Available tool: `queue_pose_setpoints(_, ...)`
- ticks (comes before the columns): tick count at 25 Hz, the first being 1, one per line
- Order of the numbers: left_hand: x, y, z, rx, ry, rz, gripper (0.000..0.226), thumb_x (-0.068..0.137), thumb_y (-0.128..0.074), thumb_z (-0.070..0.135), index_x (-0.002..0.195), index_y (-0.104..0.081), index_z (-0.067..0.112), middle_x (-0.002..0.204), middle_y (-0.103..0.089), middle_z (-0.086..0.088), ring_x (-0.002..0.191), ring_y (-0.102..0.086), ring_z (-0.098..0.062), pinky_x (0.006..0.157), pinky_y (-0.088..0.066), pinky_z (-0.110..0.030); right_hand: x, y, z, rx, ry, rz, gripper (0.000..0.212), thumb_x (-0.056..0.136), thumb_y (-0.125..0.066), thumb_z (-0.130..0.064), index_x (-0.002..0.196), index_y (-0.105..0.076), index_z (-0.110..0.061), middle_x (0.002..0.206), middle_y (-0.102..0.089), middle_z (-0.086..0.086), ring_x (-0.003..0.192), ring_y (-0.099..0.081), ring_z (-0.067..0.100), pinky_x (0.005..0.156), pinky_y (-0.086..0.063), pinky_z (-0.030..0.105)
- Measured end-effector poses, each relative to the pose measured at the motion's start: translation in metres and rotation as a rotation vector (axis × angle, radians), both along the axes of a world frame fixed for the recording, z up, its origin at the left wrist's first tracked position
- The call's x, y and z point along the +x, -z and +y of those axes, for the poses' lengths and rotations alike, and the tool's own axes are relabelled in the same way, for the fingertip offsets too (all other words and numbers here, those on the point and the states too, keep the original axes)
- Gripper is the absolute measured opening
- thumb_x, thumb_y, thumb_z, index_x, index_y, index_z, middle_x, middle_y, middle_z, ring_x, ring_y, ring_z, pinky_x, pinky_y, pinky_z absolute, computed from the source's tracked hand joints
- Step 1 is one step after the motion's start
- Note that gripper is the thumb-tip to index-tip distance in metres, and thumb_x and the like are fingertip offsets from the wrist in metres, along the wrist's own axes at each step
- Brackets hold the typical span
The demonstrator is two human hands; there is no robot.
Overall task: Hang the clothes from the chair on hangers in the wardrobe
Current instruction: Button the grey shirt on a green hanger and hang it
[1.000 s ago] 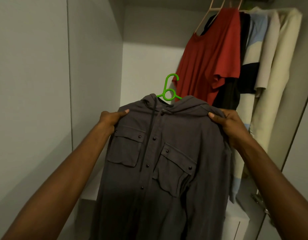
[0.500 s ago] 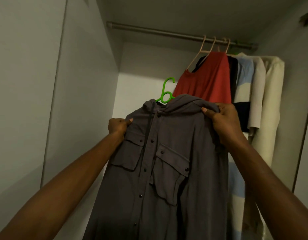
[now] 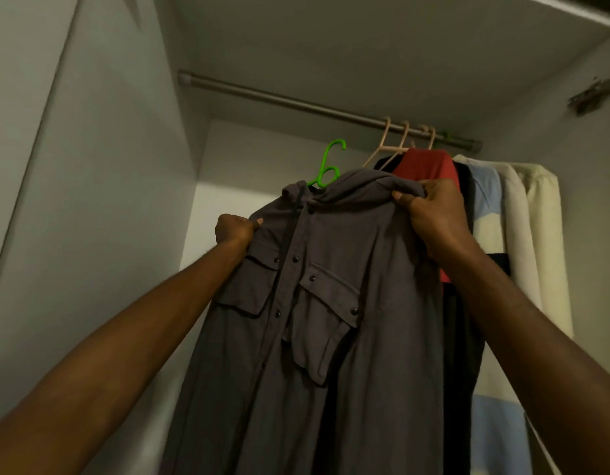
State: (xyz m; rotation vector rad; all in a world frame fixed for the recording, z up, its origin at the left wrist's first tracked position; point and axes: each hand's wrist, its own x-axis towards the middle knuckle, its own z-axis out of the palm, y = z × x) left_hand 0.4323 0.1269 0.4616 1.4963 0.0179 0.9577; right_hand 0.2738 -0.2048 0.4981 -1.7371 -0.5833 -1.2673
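Observation:
A dark grey hooded shirt (image 3: 317,330) with two chest pockets hangs on a green hanger (image 3: 327,166), whose hook pokes up above the collar. My left hand (image 3: 235,229) grips the shirt's left shoulder. My right hand (image 3: 433,214) grips the right shoulder, higher up. The shirt is raised inside the wardrobe, its hook a little below the metal rail (image 3: 296,101) and left of the clothes hanging there. The hanger's arms are hidden under the fabric.
Several garments hang at the rail's right end on pale hangers (image 3: 396,142): a red top (image 3: 427,166), a black one, a light blue and white one (image 3: 485,200), a cream one (image 3: 543,234). The rail's left stretch is bare. A white side wall (image 3: 108,200) stands left.
Both hands have lifted the shirt and hanger upward toward the rail. My view has tilted up, bringing the rail and wardrobe ceiling into sight.

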Motion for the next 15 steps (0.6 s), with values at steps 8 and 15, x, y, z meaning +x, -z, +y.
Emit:
queue_pose_setpoints(8,0.073,-0.062,-0.009,0.022,0.115,0.063,0.062,0.078,-0.088,0.025,0.122,-0.06,-0.007,0.126,-0.066,-0.022,0.111,-0.065,-0.037,0.095,-0.057,-0.042,0.035,-0.06,0.025,0.003,0.171,0.007,0.021,0.081,-0.07,-0.028,0.088,-0.076,-0.009,0.081,-0.075,0.009,0.081,-0.073,0.029,0.075,-0.06,0.054)
queue_pose_setpoints(15,0.107,-0.106,-0.024,0.035,0.214,0.05,0.06,0.078,-0.089,0.021,0.122,-0.061,-0.01,0.126,-0.066,-0.022,0.11,-0.067,-0.034,0.094,-0.057,-0.037,0.057,-0.101,0.027,0.037,0.329,-0.005,0.022,0.079,-0.076,-0.025,0.082,-0.07,-0.004,0.087,-0.072,0.015,0.082,-0.069,0.029,0.073,-0.058,0.048)
